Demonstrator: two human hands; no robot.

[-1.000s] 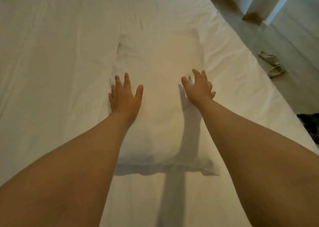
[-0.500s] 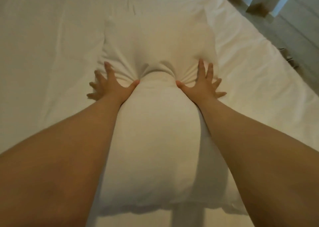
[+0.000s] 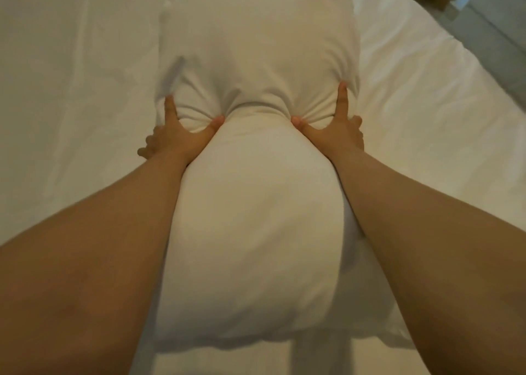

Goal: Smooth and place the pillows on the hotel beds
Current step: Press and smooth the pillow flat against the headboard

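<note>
1. Pillow (image 3: 250, 218): one white pillow, lying lengthwise on the bed (image 3: 71, 89), its near end toward the viewer and its far end toward the far side of the mattress. Pinched to a narrow waist about a third of the way down from its far end; the near portion bulges full and round, the far portion is flatter, with creases fanning out from the pinch.
2. Left hand (image 3: 173, 138): spread wide, pressed into the pillow's left flank; thumb dug into the waist, index finger extended along the far portion, remaining fingers curled down the side. It squeezes the fabric and filling rather than enclosing anything.
3. Right hand (image 3: 337, 129): mirrors the left on the right flank, thumb in the waist, index finger pointing away, other fingers wrapped over the edge.
4. Step in hand, as judged: shaping and plumping, not yet placing.
5. Next move, as judged: release the squeeze, stroke the creases flat outward, then settle the pillow at the bed's head.
6. Floor (image 3: 489, 27): a strip at far right.
7. Brands, labels, writing: none legible.
</note>
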